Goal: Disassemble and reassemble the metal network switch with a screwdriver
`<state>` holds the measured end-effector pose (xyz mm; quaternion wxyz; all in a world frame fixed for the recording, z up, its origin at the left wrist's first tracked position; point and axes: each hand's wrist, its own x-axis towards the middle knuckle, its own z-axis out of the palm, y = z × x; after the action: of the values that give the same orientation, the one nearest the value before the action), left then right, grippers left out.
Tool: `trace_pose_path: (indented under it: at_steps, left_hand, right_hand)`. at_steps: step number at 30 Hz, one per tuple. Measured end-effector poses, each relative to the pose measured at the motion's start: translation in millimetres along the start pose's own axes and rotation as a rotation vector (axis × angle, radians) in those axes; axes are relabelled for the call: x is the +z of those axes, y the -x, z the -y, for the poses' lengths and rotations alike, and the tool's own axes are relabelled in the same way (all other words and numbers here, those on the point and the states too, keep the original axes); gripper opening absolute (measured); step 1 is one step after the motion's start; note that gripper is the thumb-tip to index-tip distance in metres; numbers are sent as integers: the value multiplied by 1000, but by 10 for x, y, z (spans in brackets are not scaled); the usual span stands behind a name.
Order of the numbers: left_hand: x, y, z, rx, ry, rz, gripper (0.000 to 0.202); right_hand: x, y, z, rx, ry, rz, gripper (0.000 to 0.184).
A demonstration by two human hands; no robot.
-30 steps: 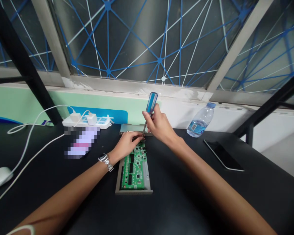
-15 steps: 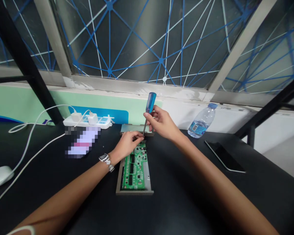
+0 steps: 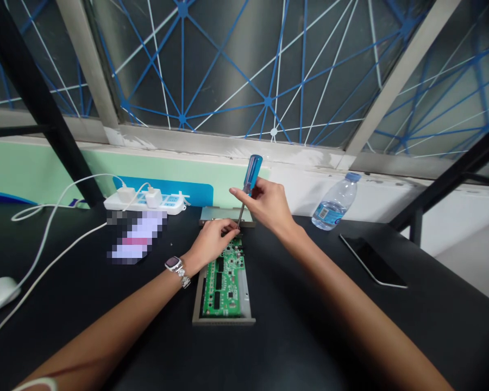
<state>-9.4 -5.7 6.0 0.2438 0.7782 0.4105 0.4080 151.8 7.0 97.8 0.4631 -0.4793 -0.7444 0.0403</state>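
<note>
A blue-handled screwdriver (image 3: pixel 253 172) stands nearly upright, leaning slightly right, over the far end of a green circuit board (image 3: pixel 230 282). My right hand (image 3: pixel 271 206) is closed on the lower handle, its thumb stretched out to the left past the shaft. At the foot of the shaft, the thumb and fingers of my left hand (image 3: pixel 212 243) pinch around it; the tip itself is hidden. That hand also covers part of the board. The board lies in an open metal case (image 3: pixel 196 304) on the black table, its long side running away from me.
A metal plate (image 3: pixel 222 214) lies behind the board. To the left are a white power strip (image 3: pixel 173 203) with plugs, a blurred-out phone-like thing (image 3: pixel 138 239), white cables and a white mouse (image 3: pixel 0 293). A water bottle (image 3: pixel 336 203) and a dark phone (image 3: pixel 372 260) are at right.
My right thumb has moved off the screwdriver handle to the left, and the hand has turned around it. The handle tilts a little more to the right. My left hand stays in place.
</note>
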Motion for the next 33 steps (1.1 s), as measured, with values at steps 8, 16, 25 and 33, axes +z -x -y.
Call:
trace_pose_path:
  at_steps: [8,16,25,33]
  left_hand:
    - [-17,8,-2,29,-26,34,19]
    - [-21,-12,10,27,-30,45,20]
    - [-18,-10,-4,27,-39,42,21]
    - [19,-6,20,10,-104,15,21]
  right_hand:
    - [79,-60,-65,14,-322,174,38]
    - [49,-100,-103,35,-484,303,35]
    - [39,-105,-151,111,-470,363,41]
    - [6,-49,-12,25,-20,1,50]
